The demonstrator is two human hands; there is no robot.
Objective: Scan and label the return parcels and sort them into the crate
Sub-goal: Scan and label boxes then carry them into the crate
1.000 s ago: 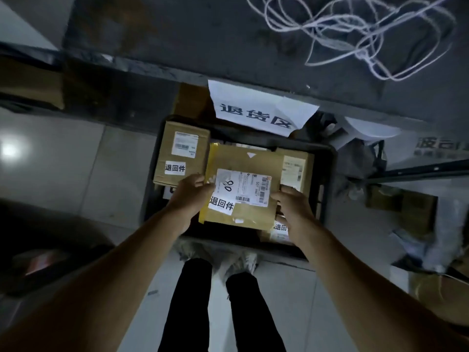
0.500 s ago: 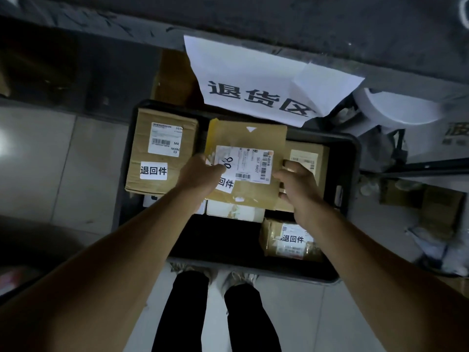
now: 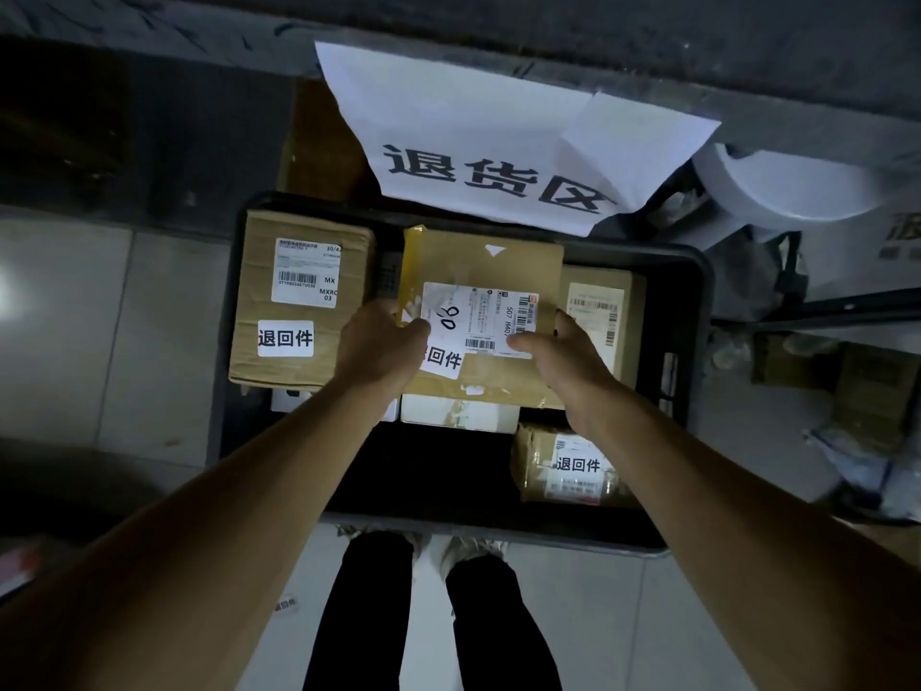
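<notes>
Holding the flat brown parcel [image 3: 491, 271] by its near corners, the left hand [image 3: 381, 344] grips the near-left edge and the right hand [image 3: 558, 354] the near-right edge, thumbs on the top face. It sits level over the middle of the black crate [image 3: 695, 301], between the large box [image 3: 299, 296] on the left and another box [image 3: 600, 301] on the right, overlapping a white box [image 3: 458, 413]. Its long axis appears to run near to far, so the judged release is straight down, both hands equally near.

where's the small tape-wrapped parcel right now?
Head view: the tape-wrapped parcel lies in the black crate, near right corner, just under the right hand, apart from the held flat parcel.
</notes>
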